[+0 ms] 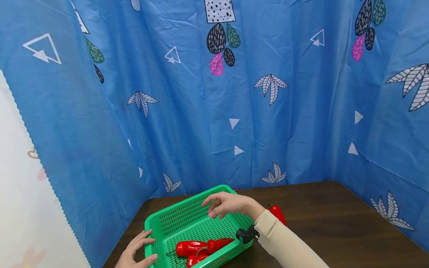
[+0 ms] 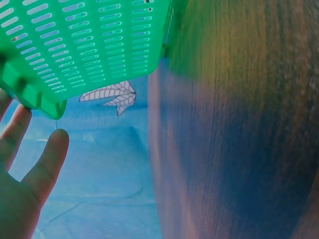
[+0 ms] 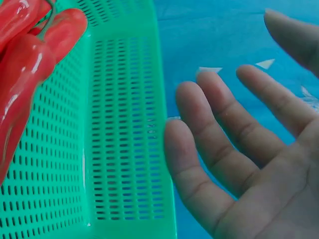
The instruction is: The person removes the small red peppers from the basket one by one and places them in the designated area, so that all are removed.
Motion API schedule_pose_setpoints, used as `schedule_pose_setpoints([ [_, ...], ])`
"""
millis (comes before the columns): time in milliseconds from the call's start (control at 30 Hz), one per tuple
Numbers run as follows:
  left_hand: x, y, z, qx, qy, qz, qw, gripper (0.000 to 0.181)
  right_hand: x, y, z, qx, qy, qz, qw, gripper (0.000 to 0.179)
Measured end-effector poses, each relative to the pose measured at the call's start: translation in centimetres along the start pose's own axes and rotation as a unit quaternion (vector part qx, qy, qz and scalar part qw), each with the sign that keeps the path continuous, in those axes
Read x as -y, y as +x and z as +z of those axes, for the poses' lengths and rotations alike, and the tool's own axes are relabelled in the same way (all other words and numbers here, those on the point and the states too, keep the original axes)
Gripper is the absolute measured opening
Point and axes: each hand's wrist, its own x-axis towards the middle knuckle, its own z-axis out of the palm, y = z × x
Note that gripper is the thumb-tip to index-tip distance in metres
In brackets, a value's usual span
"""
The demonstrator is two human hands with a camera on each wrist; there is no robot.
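Note:
A green plastic basket (image 1: 197,195) with slotted walls stands on the table, holding several red peppers (image 1: 192,248) near its front side. Along the basket's left rim lies my left hand (image 1: 137,251), its fingertips touching the edge. Its thumb stands apart from the other fingers in the left wrist view. My right hand (image 1: 231,204) hovers over the back right part of the basket, fingers loosely bent and nothing in them. The right wrist view has that palm (image 3: 279,184) bare, beside the basket wall (image 3: 127,129), with peppers (image 3: 22,79) at the far left.
More red pepper (image 1: 277,214) lies on the table right of the basket, partly behind my right forearm. The dark wooden table (image 1: 335,223) extends to the right. A blue patterned curtain (image 1: 201,111) hangs behind and at the sides.

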Motion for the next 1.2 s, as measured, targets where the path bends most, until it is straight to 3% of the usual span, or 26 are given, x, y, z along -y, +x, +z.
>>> schedule_pose_setpoints([
  [100, -1.1, -0.3, 0.0, -0.022, -0.011, 0.024, 0.9994, 0.035, 0.0, 0.6, 0.2, 0.033, -0.022, 0.013, 0.9991, 0.039],
  [233, -1.0, -0.6, 0.2, -0.043, 0.015, 0.07, 0.9965, 0.034, 0.0, 1.3, 0.8, 0.074, -0.046, 0.019, 0.996, 0.041],
  [333, -1.5, -0.9, 0.1, -0.035, 0.026, 0.051, 0.9978, 0.034, -0.1, 1.6, 1.4, 0.095, -0.055, 0.023, 0.9937, 0.041],
  [467, -4.4, -1.4, -0.5, -0.031, 0.026, 0.039, 0.9984, 0.031, -0.1, 2.0, 1.9, 0.115, -0.064, 0.038, 0.9905, 0.041],
  [567, -6.0, -1.8, -0.8, -0.034, 0.025, 0.082, 0.9957, 0.027, 0.1, 2.3, 1.9, 0.122, -0.069, 0.05, 0.9889, 0.041],
  [700, -7.2, -1.9, -1.1, -0.035, 0.024, 0.089, 0.9951, 0.026, 0.6, 2.6, 1.6, 0.136, -0.089, 0.063, 0.9847, 0.043],
  [800, -6.8, -1.7, -1.0, -0.043, 0.023, 0.085, 0.9952, 0.026, 0.8, 2.9, 1.3, 0.153, -0.101, 0.074, 0.9801, 0.045],
  [967, -2.4, -0.7, 0.1, -0.045, 0.007, 0.088, 0.995, 0.033, 0.4, 3.4, 0.7, 0.187, -0.108, 0.102, 0.971, 0.049],
  [1100, 0.7, 0.1, 0.4, -0.028, 0.015, 0.033, 0.9989, 0.035, -0.2, 3.8, 0.5, 0.219, -0.101, 0.121, 0.963, 0.053],
  [1200, 1.7, 0.6, 0.2, -0.005, 0.019, 0.005, 0.9998, 0.036, -0.5, 4.1, 0.5, 0.236, -0.101, 0.143, 0.9559, 0.053],
])
